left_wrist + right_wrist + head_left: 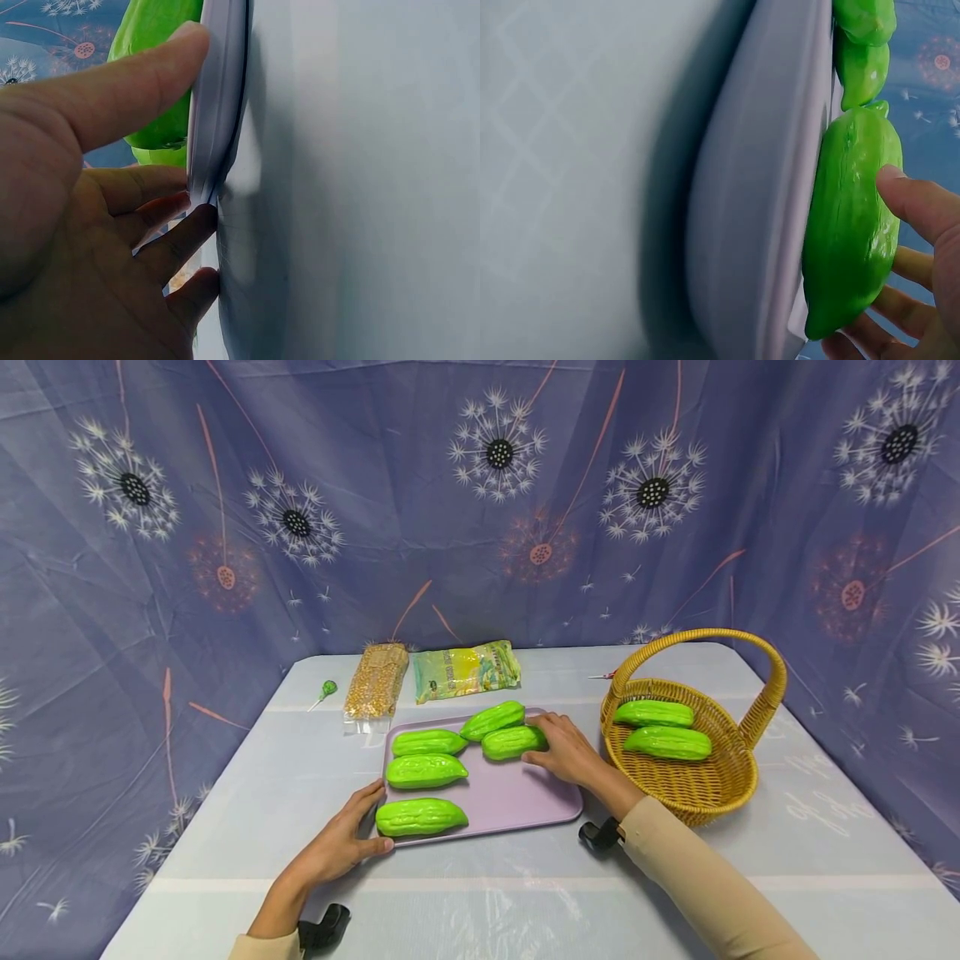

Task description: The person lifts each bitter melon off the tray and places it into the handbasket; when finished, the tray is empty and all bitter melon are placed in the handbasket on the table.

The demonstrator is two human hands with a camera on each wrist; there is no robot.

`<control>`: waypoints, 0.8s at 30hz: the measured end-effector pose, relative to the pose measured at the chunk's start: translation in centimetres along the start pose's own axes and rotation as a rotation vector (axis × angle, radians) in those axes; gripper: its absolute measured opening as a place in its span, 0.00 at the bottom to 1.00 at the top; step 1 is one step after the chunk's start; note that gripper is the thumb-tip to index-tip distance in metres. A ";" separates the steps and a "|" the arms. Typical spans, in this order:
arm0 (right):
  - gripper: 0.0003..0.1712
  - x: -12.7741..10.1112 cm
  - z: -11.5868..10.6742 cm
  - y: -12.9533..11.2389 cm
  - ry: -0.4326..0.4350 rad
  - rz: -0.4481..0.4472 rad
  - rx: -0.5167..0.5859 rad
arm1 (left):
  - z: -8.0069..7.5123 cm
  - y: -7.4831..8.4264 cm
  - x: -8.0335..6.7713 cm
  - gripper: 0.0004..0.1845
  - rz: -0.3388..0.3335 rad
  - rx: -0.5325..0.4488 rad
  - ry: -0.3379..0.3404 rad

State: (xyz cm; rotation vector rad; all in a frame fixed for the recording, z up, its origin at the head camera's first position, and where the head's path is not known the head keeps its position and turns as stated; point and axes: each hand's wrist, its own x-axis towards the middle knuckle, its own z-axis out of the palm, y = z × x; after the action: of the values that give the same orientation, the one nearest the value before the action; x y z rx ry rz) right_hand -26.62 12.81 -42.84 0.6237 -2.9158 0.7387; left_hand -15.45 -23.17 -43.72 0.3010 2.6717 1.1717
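My right hand (566,752) holds the right end of a green bitter melon (512,743) on the lilac tray (517,797). Its thumb lies against the near side of that melon (855,225) in the right wrist view; the other fingers reach behind it, their tips partly hidden. Another bitter melon (492,720) lies just behind. Several more rest along the tray's left side, the nearest bitter melon (422,817) at the front corner. There my left hand (341,839) touches the rim, its fingers extended along the outer side and the thumb (142,86) reaching past the front corner.
A yellow wicker basket (720,793) with a tall handle stands right of the tray, two bitter melons (667,742) inside. Behind the tray lie a bag of yellow kernels (377,681) and a green printed packet (467,672). A green lollipop (327,689) lies at the back left.
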 end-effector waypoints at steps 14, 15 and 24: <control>0.34 -0.1 0.0 -0.4 -0.026 -0.015 0.004 | -0.1 -0.1 0.0 0.47 0.010 0.003 -0.001; 0.33 -0.2 0.1 -0.5 -0.027 -0.012 0.003 | -0.1 0.0 0.0 0.47 0.009 0.000 0.000; 0.30 -0.6 0.0 -0.6 -0.013 -0.023 -0.015 | 0.0 -0.1 0.0 0.47 0.006 0.001 0.001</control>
State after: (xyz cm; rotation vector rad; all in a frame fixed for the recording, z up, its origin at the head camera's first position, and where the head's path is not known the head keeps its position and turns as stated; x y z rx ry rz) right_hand -25.86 12.51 -42.66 0.6624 -2.9179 0.7119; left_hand -15.41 -23.24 -43.77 0.3090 2.6743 1.1734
